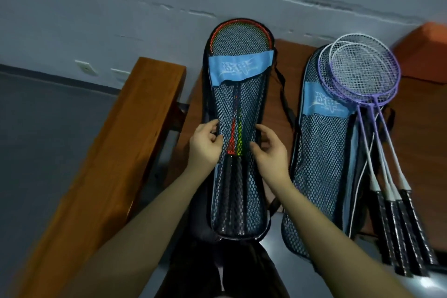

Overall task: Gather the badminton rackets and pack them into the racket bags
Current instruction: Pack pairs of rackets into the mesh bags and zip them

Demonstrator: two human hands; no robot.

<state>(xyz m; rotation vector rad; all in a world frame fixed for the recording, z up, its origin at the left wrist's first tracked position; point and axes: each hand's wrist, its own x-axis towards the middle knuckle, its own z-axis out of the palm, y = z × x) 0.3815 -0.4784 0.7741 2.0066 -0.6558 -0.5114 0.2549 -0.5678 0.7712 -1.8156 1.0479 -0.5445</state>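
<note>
Both forearms come in from 6 o'clock, converging on the near bag (238, 176), which lies lengthwise toward 12 so the red racket (242, 38) inside lies flat, head at the wall end. Left hand (205, 145) and right hand (268, 150) grip opposite edges; fingers pinch the mesh, likely squaring it for closing. At 2 o'clock, purple rackets (365, 72) lie unpacked atop the second bag (321, 152) on the surface (423, 109).
</note>
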